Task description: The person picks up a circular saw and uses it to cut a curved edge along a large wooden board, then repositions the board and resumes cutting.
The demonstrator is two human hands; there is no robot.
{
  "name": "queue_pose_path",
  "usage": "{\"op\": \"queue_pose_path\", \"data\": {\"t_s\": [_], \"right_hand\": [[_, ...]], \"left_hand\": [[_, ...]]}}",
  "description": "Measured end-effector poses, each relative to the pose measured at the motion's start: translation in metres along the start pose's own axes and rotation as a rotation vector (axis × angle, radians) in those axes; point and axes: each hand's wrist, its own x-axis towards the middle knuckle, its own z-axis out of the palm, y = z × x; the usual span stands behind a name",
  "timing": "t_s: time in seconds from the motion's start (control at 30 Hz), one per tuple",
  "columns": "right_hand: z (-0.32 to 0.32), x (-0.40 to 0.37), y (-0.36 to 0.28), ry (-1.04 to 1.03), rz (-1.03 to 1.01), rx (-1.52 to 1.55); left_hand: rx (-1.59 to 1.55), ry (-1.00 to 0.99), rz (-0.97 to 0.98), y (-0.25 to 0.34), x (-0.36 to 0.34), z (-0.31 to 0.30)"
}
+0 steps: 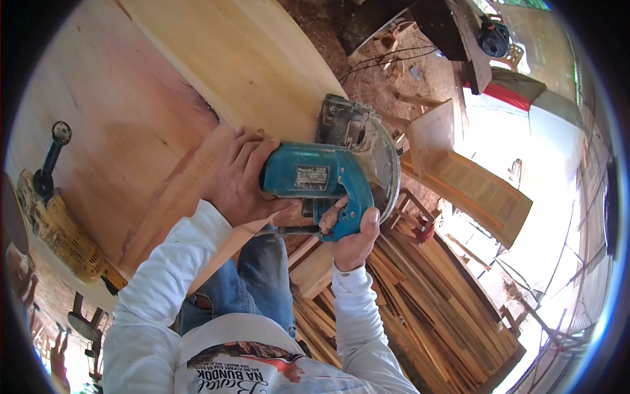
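My right hand [354, 240] is wrapped round the rear handle of a teal circular saw [305, 171], a finger inside the grip by the trigger. My left hand [246, 174] cups the end of its motor housing, fingers over the top and thumb below. The saw's base and blade guard lie at the right end of a pale wooden board [262, 59]. Beneath my left hand runs a narrower wooden strip [177, 177] on a wide reddish wood panel [98, 111]. The blade's cutting edge is hidden from me.
At the left lies a yellow power tool [62, 230] with a black side handle. Long wood strips [433, 315] are stacked on the lower right. A wooden panel piece [479, 190] stands beyond the saw. Sawdust, offcuts and a dark cord [394, 60] cover the floor.
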Motion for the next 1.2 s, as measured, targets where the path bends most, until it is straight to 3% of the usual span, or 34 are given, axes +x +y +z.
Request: {"op": "queue_pose_path", "data": {"t_s": [0.77,1.2], "right_hand": [[0.004,-0.003,-0.008,0.005,-0.018,-0.069],[-0.009,0.006,-0.002,-0.034,-0.037,-0.058]], "left_hand": [[0.021,0.008,0.052,-0.003,-0.004,0.005],[0.005,0.052,-0.012,0.002,-0.006,0.010]]}}
